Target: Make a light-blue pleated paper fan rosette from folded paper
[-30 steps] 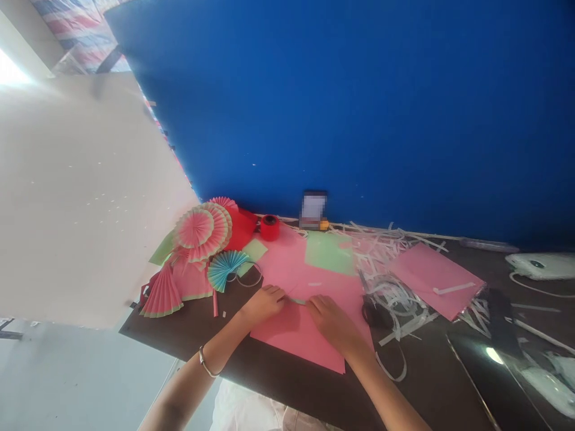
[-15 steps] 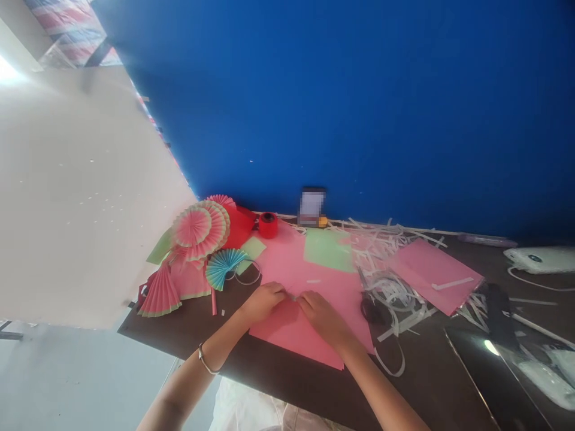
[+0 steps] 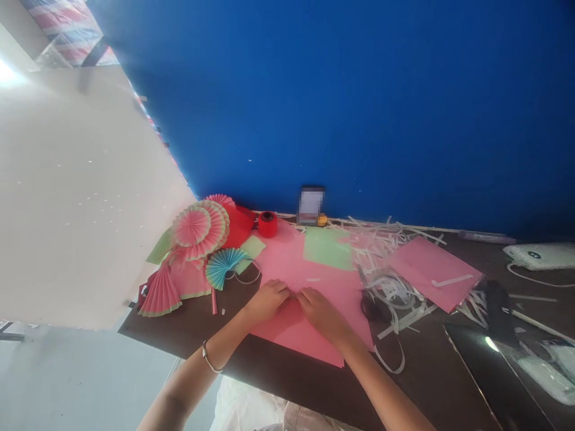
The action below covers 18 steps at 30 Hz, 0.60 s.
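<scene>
While both of your hands are meeting over the pink paper sheet point(image 3: 309, 281), you are pressing them down close together on its near half, fingertips almost touching. Your left hand point(image 3: 266, 300) is resting curled on the sheet, with a thin bracelet point(image 3: 210, 361) sitting on that wrist; your right hand point(image 3: 320, 309) is lying just beside it, fingers bent onto the paper. Whether either hand is pinching a small piece between the fingertips is too small to tell. The sheet is lying flat on the dark table point(image 3: 202, 326), its near corner reaching toward the table's front edge.

To your left, pleated paper fans are sitting in a cluster: a pink rosette point(image 3: 200, 227), a blue half fan point(image 3: 223, 265) and a folded pink fan point(image 3: 159, 293). A red tape roll point(image 3: 268, 223) is standing beyond the sheet near the blue wall point(image 3: 359, 108). A green paper piece point(image 3: 327, 248) is lying on the far part of the pink sheet. To your right, a tangle of white paper strips point(image 3: 390, 287) is spreading across the table, and a second pink sheet point(image 3: 433, 269) is lying past it with one white strip on top.
</scene>
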Each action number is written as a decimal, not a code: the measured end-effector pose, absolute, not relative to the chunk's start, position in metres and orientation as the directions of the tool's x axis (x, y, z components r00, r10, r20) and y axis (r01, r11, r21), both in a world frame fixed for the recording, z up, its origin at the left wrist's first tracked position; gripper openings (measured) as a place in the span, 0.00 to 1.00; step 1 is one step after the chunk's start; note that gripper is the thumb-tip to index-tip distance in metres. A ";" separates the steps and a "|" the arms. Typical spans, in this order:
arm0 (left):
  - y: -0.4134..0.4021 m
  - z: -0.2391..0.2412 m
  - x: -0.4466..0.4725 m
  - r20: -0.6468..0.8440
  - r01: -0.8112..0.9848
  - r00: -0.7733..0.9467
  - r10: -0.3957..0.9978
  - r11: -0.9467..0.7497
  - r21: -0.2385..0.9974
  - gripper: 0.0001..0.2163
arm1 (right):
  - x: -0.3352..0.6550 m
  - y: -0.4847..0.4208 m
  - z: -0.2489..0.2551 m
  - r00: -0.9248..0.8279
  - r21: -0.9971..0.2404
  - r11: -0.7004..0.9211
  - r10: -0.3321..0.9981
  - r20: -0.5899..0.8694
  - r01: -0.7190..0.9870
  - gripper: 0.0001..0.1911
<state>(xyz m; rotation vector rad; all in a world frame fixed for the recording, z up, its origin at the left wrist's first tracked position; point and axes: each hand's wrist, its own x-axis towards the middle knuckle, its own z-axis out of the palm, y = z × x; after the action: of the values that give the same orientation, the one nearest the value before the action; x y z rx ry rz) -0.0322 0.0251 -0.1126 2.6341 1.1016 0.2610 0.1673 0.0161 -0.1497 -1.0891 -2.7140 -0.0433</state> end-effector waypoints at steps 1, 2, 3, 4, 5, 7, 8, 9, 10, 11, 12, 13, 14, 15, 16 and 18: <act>0.025 -0.112 -0.031 0.059 0.669 0.687 0.724 -0.662 0.337 0.10 | 0.167 0.017 -0.149 -0.706 -0.048 0.728 0.677 0.209 0.684 0.12; 0.025 -0.112 -0.031 0.058 0.673 0.675 0.736 -0.646 0.361 0.11 | 0.167 0.018 -0.148 -0.710 -0.045 0.731 0.674 0.207 0.681 0.12; 0.025 -0.112 -0.031 0.054 0.679 0.659 0.750 -0.624 0.387 0.12 | 0.167 0.019 -0.148 -0.714 -0.049 0.736 0.669 0.206 0.675 0.13; 0.024 -0.112 -0.031 0.049 0.687 0.639 0.768 -0.598 0.413 0.12 | 0.167 0.020 -0.147 -0.720 -0.059 0.743 0.663 0.205 0.667 0.13; 0.024 -0.112 -0.031 0.041 0.697 0.617 0.786 -0.570 0.436 0.12 | 0.166 0.021 -0.147 -0.723 -0.076 0.748 0.659 0.208 0.660 0.13; 0.024 -0.114 -0.032 0.021 0.718 0.574 0.819 -0.515 0.468 0.12 | 0.166 0.023 -0.147 -0.716 -0.127 0.747 0.663 0.217 0.653 0.13; 0.023 -0.115 -0.033 0.012 0.728 0.552 0.834 -0.489 0.480 0.13 | 0.166 0.024 -0.147 -0.709 -0.157 0.741 0.671 0.218 0.653 0.12; 0.024 -0.116 -0.033 0.000 0.737 0.533 0.846 -0.465 0.490 0.13 | 0.166 0.025 -0.147 -0.699 -0.186 0.732 0.682 0.215 0.656 0.11; 0.024 -0.117 -0.034 -0.014 0.747 0.514 0.858 -0.439 0.499 0.12 | 0.166 0.026 -0.147 -0.689 -0.216 0.719 0.695 0.207 0.660 0.10; 0.025 -0.118 -0.035 -0.030 0.755 0.497 0.867 -0.414 0.509 0.12 | 0.165 0.028 -0.147 -0.682 -0.244 0.708 0.705 0.194 0.663 0.10; 0.026 -0.118 -0.036 -0.048 0.761 0.483 0.874 -0.392 0.517 0.12 | 0.165 0.029 -0.146 -0.679 -0.269 0.699 0.712 0.179 0.663 0.10; 0.028 -0.118 -0.037 -0.068 0.766 0.471 0.879 -0.370 0.525 0.12 | 0.164 0.031 -0.145 -0.679 -0.292 0.692 0.716 0.163 0.660 0.10; 0.030 -0.117 -0.038 -0.089 0.768 0.466 0.881 -0.352 0.535 0.12 | 0.164 0.032 -0.143 -0.679 -0.313 0.685 0.719 0.146 0.658 0.10; 0.032 -0.115 -0.038 -0.108 0.766 0.463 0.880 -0.335 0.548 0.12 | 0.163 0.034 -0.141 -0.677 -0.339 0.673 0.725 0.125 0.658 0.11; 0.036 -0.113 -0.039 -0.127 0.760 0.464 0.877 -0.320 0.566 0.12 | 0.163 0.035 -0.138 -0.671 -0.369 0.654 0.735 0.101 0.661 0.11; 0.043 -0.107 -0.038 -0.168 0.740 0.475 0.864 -0.288 0.608 0.11 | 0.161 0.038 -0.133 -0.644 -0.441 0.593 0.764 0.044 0.674 0.12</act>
<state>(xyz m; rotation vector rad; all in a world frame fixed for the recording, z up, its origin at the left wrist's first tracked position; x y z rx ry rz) -0.0385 0.0430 -0.1074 2.0936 1.3223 0.2552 0.1611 0.0381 -0.1328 -1.1898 -2.5939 0.5753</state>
